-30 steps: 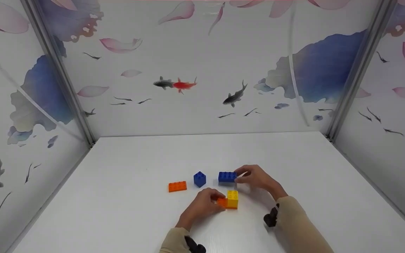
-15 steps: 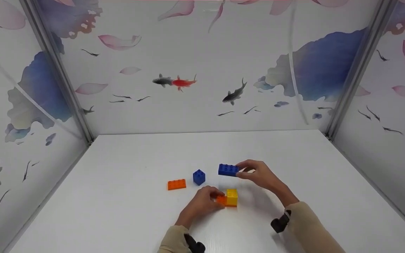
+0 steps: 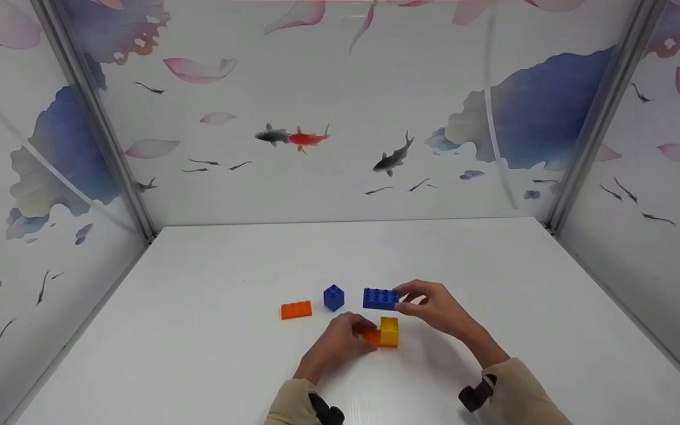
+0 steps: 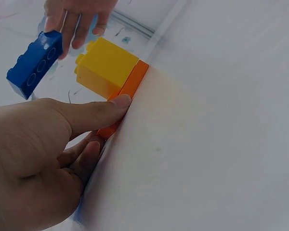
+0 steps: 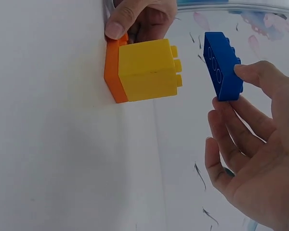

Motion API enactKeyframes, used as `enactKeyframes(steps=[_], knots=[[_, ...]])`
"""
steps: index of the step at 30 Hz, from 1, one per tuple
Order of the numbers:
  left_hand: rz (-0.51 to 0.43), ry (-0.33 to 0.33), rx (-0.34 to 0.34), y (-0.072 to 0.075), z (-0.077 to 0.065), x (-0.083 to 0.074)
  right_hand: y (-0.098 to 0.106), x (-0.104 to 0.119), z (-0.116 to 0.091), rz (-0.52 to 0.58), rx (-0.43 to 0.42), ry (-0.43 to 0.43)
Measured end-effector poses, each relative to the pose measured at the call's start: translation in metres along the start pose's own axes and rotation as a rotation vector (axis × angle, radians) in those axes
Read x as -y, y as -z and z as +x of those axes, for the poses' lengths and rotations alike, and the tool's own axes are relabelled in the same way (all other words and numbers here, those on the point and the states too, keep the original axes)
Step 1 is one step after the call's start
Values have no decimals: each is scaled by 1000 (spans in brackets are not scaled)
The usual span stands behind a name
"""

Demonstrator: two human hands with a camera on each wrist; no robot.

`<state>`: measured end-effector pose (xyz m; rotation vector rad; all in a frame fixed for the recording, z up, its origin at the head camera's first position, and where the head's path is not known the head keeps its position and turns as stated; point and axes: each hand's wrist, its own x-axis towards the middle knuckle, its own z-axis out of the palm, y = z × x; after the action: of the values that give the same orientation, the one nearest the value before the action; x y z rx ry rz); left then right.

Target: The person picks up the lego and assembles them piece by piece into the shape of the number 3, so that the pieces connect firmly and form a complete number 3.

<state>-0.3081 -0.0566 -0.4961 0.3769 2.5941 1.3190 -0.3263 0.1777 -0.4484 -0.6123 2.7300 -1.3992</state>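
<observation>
The left hand [image 3: 340, 341] is gripping the left end of an orange studded building plate [image 3: 371, 336] on the white tabletop [image 3: 228, 366], its thumb pressing the near edge and its other fingers bending round the far side. A yellow studded building block [image 3: 389, 330] is sitting upright on the right end of that plate, just beside the fingertips, its studs facing up.

Farther away and slightly to the right, the right hand [image 3: 434, 301] is pinching the right end of a blue eight-stud building brick [image 3: 381, 298] between thumb and fingertips, the remaining fingers bending loosely below. The brick is hanging above the tabletop, near the yellow block but apart from it; its underside, with three round tubes, is showing in both wrist views.

To the left of the held brick, a smaller blue studded block [image 3: 333, 298] is standing with one corner pointing near. Farther left, a loose orange eight-stud plate [image 3: 296, 310] is lying flat. Beyond the far edge, a white wall [image 3: 328, 195] is displaying printed fish and pink petals.
</observation>
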Motion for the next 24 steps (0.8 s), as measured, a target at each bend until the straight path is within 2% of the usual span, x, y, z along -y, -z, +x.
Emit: enactKeyframes(steps=[12, 24], knots=[[-38, 25, -8, 0, -2, -1, -8, -11, -7, 22, 67, 11], [-5, 37, -21, 0, -4, -2, -13, -17, -6, 31, 99, 3]])
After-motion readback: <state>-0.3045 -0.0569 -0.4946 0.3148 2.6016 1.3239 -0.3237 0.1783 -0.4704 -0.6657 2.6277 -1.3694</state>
